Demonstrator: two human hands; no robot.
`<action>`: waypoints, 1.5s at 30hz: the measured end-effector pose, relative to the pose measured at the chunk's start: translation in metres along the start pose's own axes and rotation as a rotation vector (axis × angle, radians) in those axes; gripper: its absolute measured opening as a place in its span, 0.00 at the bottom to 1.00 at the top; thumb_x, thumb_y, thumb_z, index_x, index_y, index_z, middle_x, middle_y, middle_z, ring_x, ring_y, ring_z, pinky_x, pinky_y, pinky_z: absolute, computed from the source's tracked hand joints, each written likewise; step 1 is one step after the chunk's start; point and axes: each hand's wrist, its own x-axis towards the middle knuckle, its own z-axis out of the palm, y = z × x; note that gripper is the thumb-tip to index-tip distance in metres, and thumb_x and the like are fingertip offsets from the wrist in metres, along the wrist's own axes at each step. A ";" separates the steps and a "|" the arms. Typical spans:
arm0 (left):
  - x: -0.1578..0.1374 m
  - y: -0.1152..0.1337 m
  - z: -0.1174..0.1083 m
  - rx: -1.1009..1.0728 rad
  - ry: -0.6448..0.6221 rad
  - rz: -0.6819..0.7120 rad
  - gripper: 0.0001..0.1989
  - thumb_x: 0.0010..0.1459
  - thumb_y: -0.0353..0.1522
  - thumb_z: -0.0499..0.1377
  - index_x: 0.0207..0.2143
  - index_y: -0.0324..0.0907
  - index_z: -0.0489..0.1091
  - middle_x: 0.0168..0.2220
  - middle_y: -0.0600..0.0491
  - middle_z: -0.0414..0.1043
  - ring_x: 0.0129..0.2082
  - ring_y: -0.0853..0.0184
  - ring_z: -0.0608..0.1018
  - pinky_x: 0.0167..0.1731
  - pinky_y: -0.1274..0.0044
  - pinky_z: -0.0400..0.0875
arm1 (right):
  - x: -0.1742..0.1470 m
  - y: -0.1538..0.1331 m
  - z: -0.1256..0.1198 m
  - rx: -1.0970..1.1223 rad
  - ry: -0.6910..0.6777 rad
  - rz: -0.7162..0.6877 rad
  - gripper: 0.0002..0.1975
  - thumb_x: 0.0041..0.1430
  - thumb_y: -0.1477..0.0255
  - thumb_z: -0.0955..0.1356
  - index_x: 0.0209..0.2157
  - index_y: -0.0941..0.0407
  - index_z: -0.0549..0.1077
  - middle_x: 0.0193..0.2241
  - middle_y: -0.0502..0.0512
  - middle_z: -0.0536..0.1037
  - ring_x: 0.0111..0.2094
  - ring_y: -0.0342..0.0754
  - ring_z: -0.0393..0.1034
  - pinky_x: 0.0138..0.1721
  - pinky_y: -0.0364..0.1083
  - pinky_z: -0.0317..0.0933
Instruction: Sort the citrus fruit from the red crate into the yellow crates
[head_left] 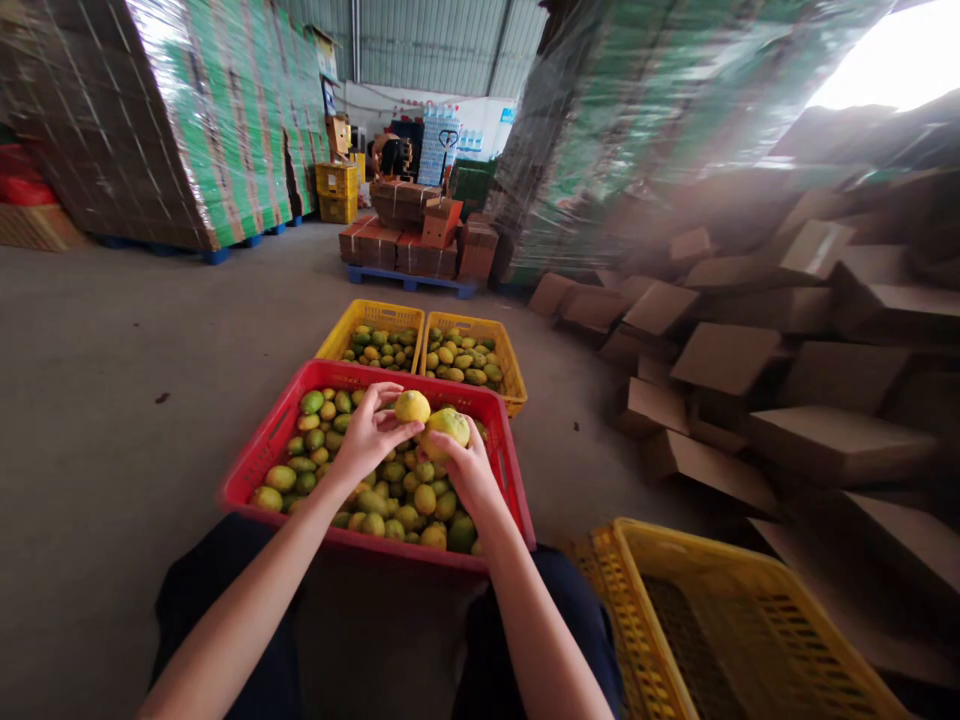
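My left hand (369, 436) is closed around a yellow lemon (412, 406), its fingertips on the lemon's left side and underside. My right hand (471, 468) grips a larger yellow-green lemon (448, 427) right beside it. Both are held up over a red plastic crate (352, 372) that stands between my knees. Inside the crate lie many more yellow and green lemons (394, 502), partly hidden by my hands and forearms. The palm side of my right hand cannot be seen.
Behind the red crate stand two yellow crates, left (334, 338) and right (513, 372), holding similar fruit. A yellow crate (720, 560) is at my right knee. Cardboard boxes (727, 358) heap up on the right. Beyond are a loaded blue pallet (409, 281), wrapped stacks (232, 130) and a bending person (388, 155).
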 end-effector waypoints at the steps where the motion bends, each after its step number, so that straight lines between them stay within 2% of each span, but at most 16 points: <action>1: 0.000 0.001 0.001 -0.041 0.002 -0.036 0.25 0.34 0.23 0.70 0.38 0.42 0.69 0.38 0.54 0.72 0.36 0.69 0.77 0.38 0.80 0.71 | 0.000 -0.001 0.001 0.049 0.009 0.019 0.19 0.39 0.70 0.74 0.35 0.53 0.67 0.29 0.45 0.74 0.27 0.44 0.69 0.25 0.43 0.66; 5: 0.000 0.007 0.003 -0.207 -0.022 -0.192 0.20 0.40 0.27 0.68 0.39 0.40 0.72 0.37 0.52 0.74 0.38 0.68 0.77 0.36 0.82 0.71 | -0.001 -0.007 0.003 0.153 0.009 0.060 0.17 0.41 0.67 0.74 0.33 0.53 0.67 0.25 0.47 0.75 0.21 0.45 0.70 0.17 0.43 0.64; 9: 0.000 0.008 0.001 -0.477 -0.065 -0.429 0.15 0.49 0.33 0.60 0.40 0.37 0.71 0.31 0.49 0.75 0.27 0.69 0.76 0.26 0.81 0.71 | 0.002 -0.008 0.003 0.238 0.055 0.160 0.16 0.49 0.57 0.69 0.30 0.56 0.68 0.19 0.49 0.74 0.16 0.44 0.68 0.13 0.40 0.58; 12: 0.000 0.004 0.001 -0.631 -0.105 -0.505 0.18 0.52 0.35 0.53 0.42 0.34 0.71 0.26 0.49 0.74 0.16 0.73 0.71 0.15 0.83 0.64 | 0.005 -0.007 0.004 0.335 0.138 0.265 0.15 0.52 0.58 0.68 0.28 0.57 0.70 0.19 0.49 0.75 0.17 0.42 0.68 0.15 0.40 0.61; 15: -0.001 -0.003 0.003 -0.693 -0.114 -0.509 0.17 0.55 0.36 0.50 0.39 0.34 0.72 0.22 0.50 0.71 0.11 0.76 0.64 0.09 0.85 0.55 | 0.006 -0.005 0.005 0.360 0.136 0.315 0.15 0.55 0.58 0.67 0.28 0.58 0.71 0.18 0.50 0.76 0.16 0.42 0.67 0.13 0.39 0.58; 19: -0.002 -0.011 0.009 -0.783 -0.025 -0.535 0.15 0.59 0.34 0.48 0.32 0.35 0.71 0.22 0.50 0.71 0.16 0.73 0.70 0.15 0.83 0.65 | 0.008 -0.002 0.006 0.450 0.037 0.355 0.19 0.59 0.57 0.63 0.30 0.58 0.73 0.19 0.52 0.77 0.17 0.43 0.68 0.14 0.40 0.59; 24: 0.002 -0.019 0.011 -1.015 0.160 -0.613 0.16 0.65 0.31 0.44 0.35 0.37 0.70 0.28 0.51 0.73 0.26 0.73 0.76 0.23 0.85 0.73 | 0.011 0.000 0.005 0.577 -0.023 0.390 0.18 0.60 0.60 0.61 0.36 0.59 0.73 0.23 0.53 0.78 0.20 0.45 0.71 0.18 0.42 0.64; 26: 0.004 -0.021 0.011 -1.024 0.222 -0.612 0.15 0.65 0.34 0.46 0.35 0.37 0.70 0.29 0.51 0.74 0.29 0.72 0.77 0.26 0.83 0.75 | 0.011 0.001 0.006 0.609 0.001 0.372 0.14 0.58 0.63 0.63 0.36 0.59 0.73 0.25 0.52 0.78 0.22 0.44 0.71 0.19 0.41 0.63; 30: 0.003 -0.021 0.015 -0.975 0.314 -0.607 0.10 0.61 0.33 0.54 0.32 0.36 0.69 0.26 0.52 0.72 0.25 0.73 0.76 0.24 0.85 0.75 | 0.013 0.005 0.006 0.611 0.100 0.396 0.09 0.54 0.65 0.66 0.30 0.57 0.72 0.22 0.51 0.77 0.22 0.43 0.71 0.19 0.39 0.63; 33: 0.002 -0.023 0.016 -0.953 0.374 -0.629 0.12 0.63 0.34 0.52 0.31 0.35 0.68 0.26 0.51 0.72 0.27 0.72 0.77 0.28 0.82 0.77 | 0.017 0.013 0.004 0.588 0.200 0.461 0.14 0.58 0.62 0.61 0.26 0.57 0.70 0.18 0.52 0.75 0.19 0.44 0.69 0.18 0.41 0.63; 36: 0.001 -0.028 0.015 -0.930 0.411 -0.687 0.16 0.65 0.35 0.47 0.34 0.34 0.69 0.27 0.48 0.73 0.30 0.68 0.78 0.30 0.77 0.78 | 0.021 0.021 0.002 0.582 0.267 0.510 0.16 0.61 0.66 0.56 0.26 0.56 0.69 0.17 0.52 0.75 0.16 0.44 0.68 0.16 0.41 0.61; 39: 0.003 -0.031 0.013 -0.886 0.463 -0.679 0.15 0.65 0.34 0.46 0.36 0.35 0.69 0.27 0.50 0.73 0.28 0.69 0.78 0.29 0.76 0.79 | 0.022 0.021 0.001 0.569 0.276 0.492 0.13 0.61 0.70 0.57 0.27 0.56 0.69 0.17 0.49 0.75 0.16 0.44 0.68 0.18 0.42 0.63; 43: 0.006 -0.029 0.013 -0.804 0.503 -0.639 0.05 0.59 0.31 0.57 0.32 0.38 0.67 0.24 0.54 0.71 0.24 0.72 0.76 0.28 0.79 0.78 | 0.018 0.016 -0.002 0.529 0.216 0.483 0.13 0.61 0.64 0.60 0.29 0.56 0.69 0.17 0.50 0.75 0.17 0.45 0.69 0.19 0.44 0.65; 45: 0.006 -0.030 0.013 -0.814 0.491 -0.645 0.04 0.57 0.30 0.58 0.30 0.38 0.67 0.24 0.54 0.71 0.24 0.72 0.76 0.28 0.79 0.77 | 0.016 0.015 -0.004 0.506 0.180 0.462 0.11 0.57 0.62 0.64 0.29 0.56 0.69 0.17 0.49 0.75 0.17 0.44 0.69 0.18 0.43 0.65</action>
